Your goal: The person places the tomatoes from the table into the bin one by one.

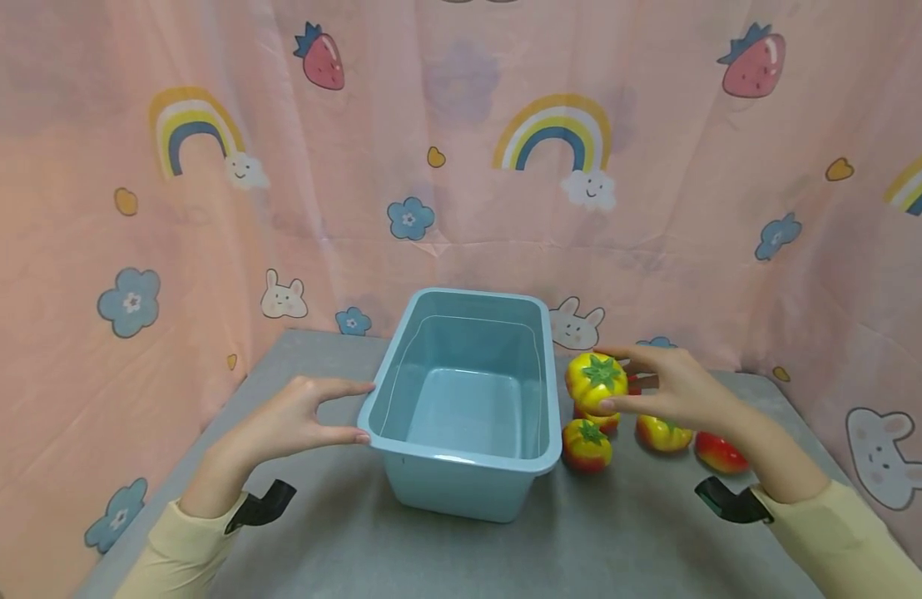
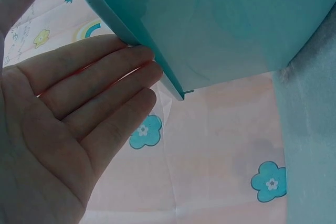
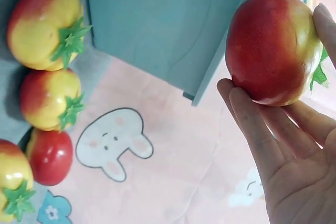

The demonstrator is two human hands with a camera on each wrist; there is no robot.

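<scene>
A light blue plastic basin [image 1: 461,466] stands on the grey table in the head view. My left hand [image 1: 281,424] is at its left rim, thumb and fingertips right at the edge. In the left wrist view the fingers [image 2: 100,85] lie straight along the outside of the rim. Right of the basin, my right hand [image 1: 681,391] holds a red and yellow toy tomato [image 1: 581,388] with a green leafy top, raised over the other fruit. The right wrist view shows this tomato [image 3: 268,51] between thumb and fingertips, near the basin's rim.
Beside the basin's right side sits another toy tomato [image 1: 587,449], with one partly hidden behind it. Farther right lie a yellow and red tomato [image 1: 661,435] and a red fruit [image 1: 721,453]. A pink patterned curtain [image 1: 476,249] hangs behind the grey table [image 1: 341,549].
</scene>
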